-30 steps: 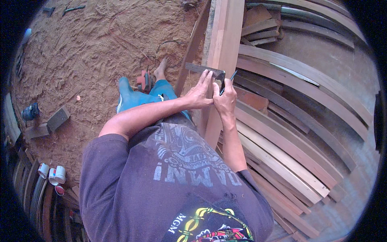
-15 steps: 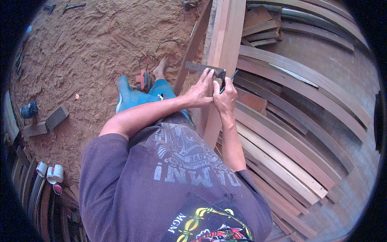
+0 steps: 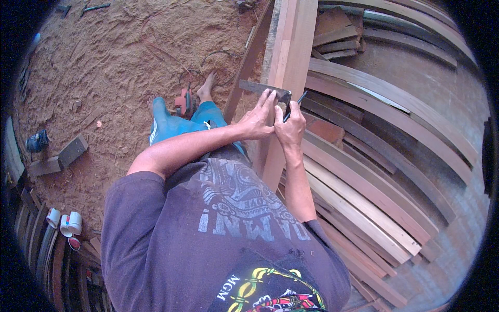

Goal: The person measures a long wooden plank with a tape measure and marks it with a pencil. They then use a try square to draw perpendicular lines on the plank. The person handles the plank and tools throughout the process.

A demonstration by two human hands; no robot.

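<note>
A long planed wooden beam (image 3: 296, 49) runs away from my body. Across it lies a try square (image 3: 254, 87), its thin blade pointing left and its dark stock near the beam's right edge. My left hand (image 3: 258, 118) grips the square, fingers pressed on it and thumb lower down on the wood. Close beside it, my right hand (image 3: 291, 124) is closed round a dark pencil (image 3: 302, 98), which sticks up past the fingers. The pencil's tip is hidden behind the hand, so whether it touches the wood cannot be seen.
Several boards (image 3: 374, 109) lie stacked to the right, with wood offcuts (image 3: 335, 39) beyond. On the sawdust-covered ground (image 3: 114, 57) a red power tool (image 3: 184, 102) sits by my feet, its cord trailing. Two wooden blocks (image 3: 73, 151) and white cups (image 3: 74, 222) are at left.
Both hands keep almost the same place. The square's blade has tilted slightly and looks darker than before.
</note>
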